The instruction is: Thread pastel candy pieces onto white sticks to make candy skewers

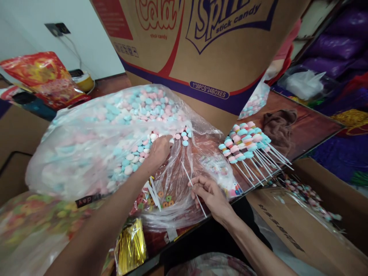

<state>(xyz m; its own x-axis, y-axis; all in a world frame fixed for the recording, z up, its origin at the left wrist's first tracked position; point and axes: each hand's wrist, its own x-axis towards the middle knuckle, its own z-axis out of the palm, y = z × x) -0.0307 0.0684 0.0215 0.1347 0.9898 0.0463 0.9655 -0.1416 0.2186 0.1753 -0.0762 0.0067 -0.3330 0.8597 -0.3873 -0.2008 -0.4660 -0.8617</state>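
Observation:
My left hand (159, 152) reaches into pink, blue and white candies (138, 149) at the mouth of a large clear plastic bag (71, 126). Its fingers curl down among the candies, and whatever they pinch is hidden. Between the thumb and fingers of my right hand (208, 193) is a thin white stick (186, 172), held at a slant with no candy on it. Below my left wrist, several white sticks (153, 193) lie by small ring-shaped gummies (166, 201). To the right rests a pile of finished candy skewers (244, 142), their bare stick ends pointing toward me.
A big cardboard box (178, 50) stands behind the bag. Gold twist ties (130, 245) lie at the front edge, with a bag of ring gummies (37, 218) to the left. A brown cloth (278, 124) is at right, above an open carton (310, 226).

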